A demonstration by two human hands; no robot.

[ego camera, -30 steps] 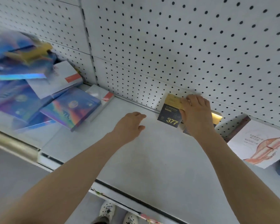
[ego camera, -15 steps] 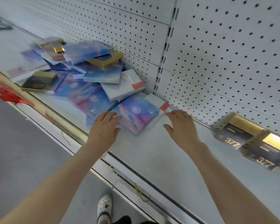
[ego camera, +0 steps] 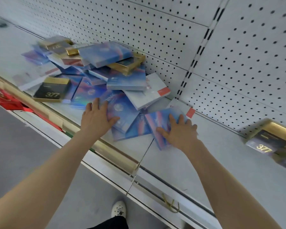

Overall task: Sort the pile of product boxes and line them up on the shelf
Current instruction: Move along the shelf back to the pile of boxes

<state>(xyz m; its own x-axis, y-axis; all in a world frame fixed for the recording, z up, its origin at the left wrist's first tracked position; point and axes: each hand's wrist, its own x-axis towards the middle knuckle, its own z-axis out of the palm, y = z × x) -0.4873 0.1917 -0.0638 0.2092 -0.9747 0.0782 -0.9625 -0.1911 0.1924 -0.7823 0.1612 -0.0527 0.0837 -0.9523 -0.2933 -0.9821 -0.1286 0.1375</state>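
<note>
A jumbled pile of flat product boxes [ego camera: 104, 76] lies on the white shelf [ego camera: 180, 162]: blue iridescent ones, white ones with a red corner, and black-and-gold ones marked 377. My left hand [ego camera: 96, 119] rests flat with spread fingers on a blue box [ego camera: 120, 109] at the pile's near edge. My right hand [ego camera: 178, 131] lies with fingers spread on another blue box [ego camera: 157, 123] at the pile's right end. Two black-and-gold 377 boxes [ego camera: 269, 141] stand against the back wall at far right.
A white pegboard wall [ego camera: 238, 55] backs the shelf. A gold rail [ego camera: 116, 154] runs along the shelf's front edge, with red material [ego camera: 5, 100] at its left end. Bare shelf surface lies between the pile and the standing boxes. My shoe [ego camera: 119, 210] shows on the grey floor below.
Both hands have left the standing 377 boxes and moved left to the pile. They now touch blue boxes at the pile's near and right edges.
</note>
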